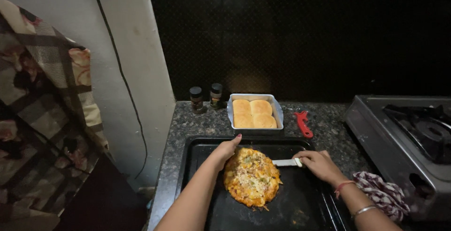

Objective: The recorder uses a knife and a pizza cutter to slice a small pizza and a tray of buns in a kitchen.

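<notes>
Dark speckled stone forms the desk (197,123), backed by a black wall. Under both hands lies a black baking tray (300,203). Beyond the right hand (319,164) sits a steel stove (404,137). On the tray between the hands rests a round pizza (251,177). Past the fingertips stands a white dish of buns (255,112), with two spice jars (206,97) and a red tool (303,123) beside it. The left hand (225,150) lies open, fingers touching the pizza's edge. The right hand grips a white-handled knife (287,163), pointed into the pizza.
</notes>
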